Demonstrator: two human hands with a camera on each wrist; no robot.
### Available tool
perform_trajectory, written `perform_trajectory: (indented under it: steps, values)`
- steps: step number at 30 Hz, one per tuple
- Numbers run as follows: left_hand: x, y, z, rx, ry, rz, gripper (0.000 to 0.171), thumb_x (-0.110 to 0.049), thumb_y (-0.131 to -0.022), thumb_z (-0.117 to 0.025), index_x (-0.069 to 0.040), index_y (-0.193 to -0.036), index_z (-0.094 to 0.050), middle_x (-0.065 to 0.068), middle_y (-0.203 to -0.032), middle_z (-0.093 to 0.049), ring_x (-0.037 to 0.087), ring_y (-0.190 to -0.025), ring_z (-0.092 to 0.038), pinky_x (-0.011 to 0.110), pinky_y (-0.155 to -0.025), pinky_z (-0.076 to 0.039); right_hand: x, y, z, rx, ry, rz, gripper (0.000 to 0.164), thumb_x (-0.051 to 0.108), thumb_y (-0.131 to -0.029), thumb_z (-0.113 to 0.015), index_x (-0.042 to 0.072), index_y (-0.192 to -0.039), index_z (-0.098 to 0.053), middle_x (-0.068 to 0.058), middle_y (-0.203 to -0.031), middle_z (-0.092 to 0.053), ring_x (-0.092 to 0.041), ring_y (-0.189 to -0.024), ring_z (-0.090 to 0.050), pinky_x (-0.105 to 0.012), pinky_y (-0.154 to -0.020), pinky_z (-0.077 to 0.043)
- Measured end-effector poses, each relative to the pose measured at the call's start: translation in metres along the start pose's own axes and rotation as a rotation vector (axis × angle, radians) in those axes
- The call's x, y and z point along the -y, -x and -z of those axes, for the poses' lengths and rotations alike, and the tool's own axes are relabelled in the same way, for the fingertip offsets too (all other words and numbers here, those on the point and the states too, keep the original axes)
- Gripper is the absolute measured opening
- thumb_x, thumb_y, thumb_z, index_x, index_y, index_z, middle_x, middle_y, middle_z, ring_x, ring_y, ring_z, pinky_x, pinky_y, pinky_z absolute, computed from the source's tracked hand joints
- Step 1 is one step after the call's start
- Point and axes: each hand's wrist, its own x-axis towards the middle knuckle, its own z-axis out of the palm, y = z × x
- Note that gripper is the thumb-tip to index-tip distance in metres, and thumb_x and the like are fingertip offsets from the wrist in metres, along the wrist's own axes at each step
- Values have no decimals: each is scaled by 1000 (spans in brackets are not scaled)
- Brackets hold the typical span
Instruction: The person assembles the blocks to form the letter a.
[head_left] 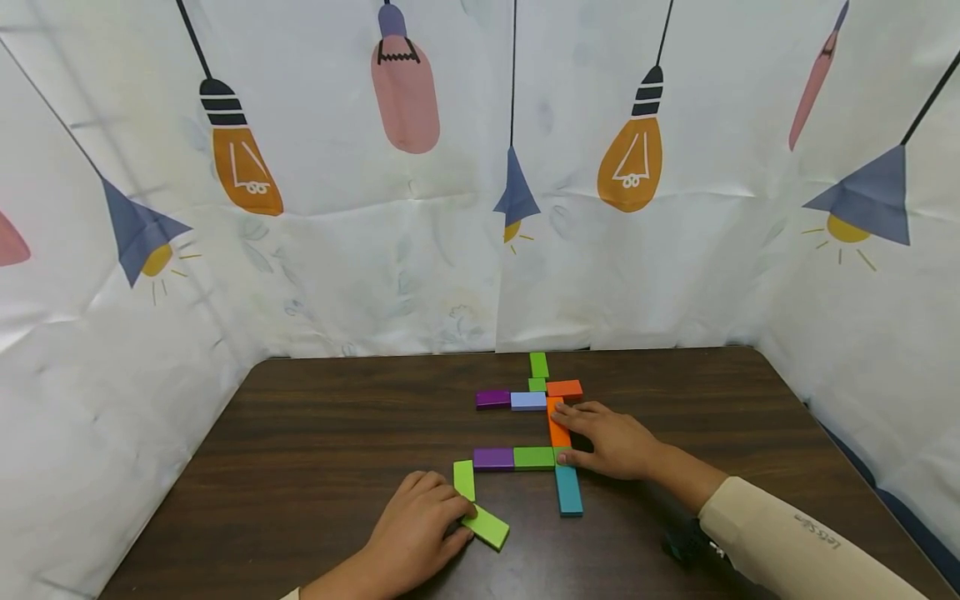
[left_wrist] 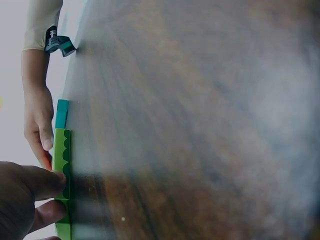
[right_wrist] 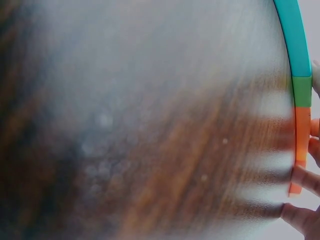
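My left hand [head_left: 416, 533] pinches the near end of a slanted light green block [head_left: 491, 529] between thumb and fingers, at the front of the layout. The left wrist view shows a scalloped pattern along that block's side. Its upper end is at another light green block [head_left: 464, 479], below a purple block [head_left: 493, 459] and a green block [head_left: 534, 458]. My right hand [head_left: 618, 446] has its fingers spread, fingertips resting on an upright orange block [head_left: 558, 433] and thumb by a small green block [right_wrist: 302, 92]. A teal block [head_left: 569, 492] extends toward me from there.
Further back lie another orange block [head_left: 564, 389], a light blue block [head_left: 528, 402], a dark purple block [head_left: 492, 400] and two green blocks [head_left: 538, 365]. All sit on a dark wooden table [head_left: 337, 417]. A patterned white cloth [head_left: 360, 275] stands behind its far edge.
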Motion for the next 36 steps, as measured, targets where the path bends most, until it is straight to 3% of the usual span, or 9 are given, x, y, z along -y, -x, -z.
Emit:
perform_trajectory:
  steps: [10, 13, 17, 20, 32, 36]
  values:
    - [3, -1, 11, 73, 61, -9, 18, -36, -91, -79, -26, -106, -75, -15, -101, -63, 8, -93, -53, 41, -90, -47, 0, -1, 0, -8, 1, 10, 84, 74, -96, -45, 18, -159, -40, 0, -160, -41, -29, -142, -41, -46, -80, -57]
    - [10, 2, 16, 116, 105, -62, 25, -36, -95, -74, -27, -118, -72, -11, -116, -60, 10, -108, -54, 43, -95, -48, 1, -1, 0, -7, 3, 12, 84, 74, -96, -45, 18, -159, -40, -1, -160, -41, -30, -142, -41, -44, -78, -57]
    - [19, 7, 21, 215, 143, -168, 39, -42, -99, -67, -30, -137, -63, -3, -144, -54, 22, -135, -49, 50, -103, -46, 2, -1, 1, -5, 0, 9, 84, 73, -96, -46, 18, -159, -40, -2, -160, -42, -30, -142, -41, -45, -78, -57]
    - [22, 9, 22, 280, 141, -218, 46, -48, -102, -59, -33, -145, -57, -1, -153, -48, 28, -141, -45, 54, -105, -44, 3, 0, 3, -4, -8, 5, 83, 72, -96, -49, 18, -158, -42, -2, -160, -42, -31, -141, -42, -44, -77, -57]
    - [20, 10, 24, 365, 158, -188, 48, -52, -103, -55, -37, -149, -54, -1, -158, -44, 29, -143, -42, 54, -99, -49, 4, 0, 4, 17, -23, -21, 82, 72, -95, -51, 20, -158, -44, -1, -161, -40, -30, -142, -41, -44, -74, -56]
    - [19, 8, 26, 375, 178, -185, 47, -49, -103, -57, -36, -148, -56, -1, -157, -45, 29, -142, -43, 55, -97, -50, 4, -1, 6, 19, -27, -24, 81, 71, -95, -52, 20, -157, -44, -1, -161, -40, -31, -142, -41, -50, -78, -56]
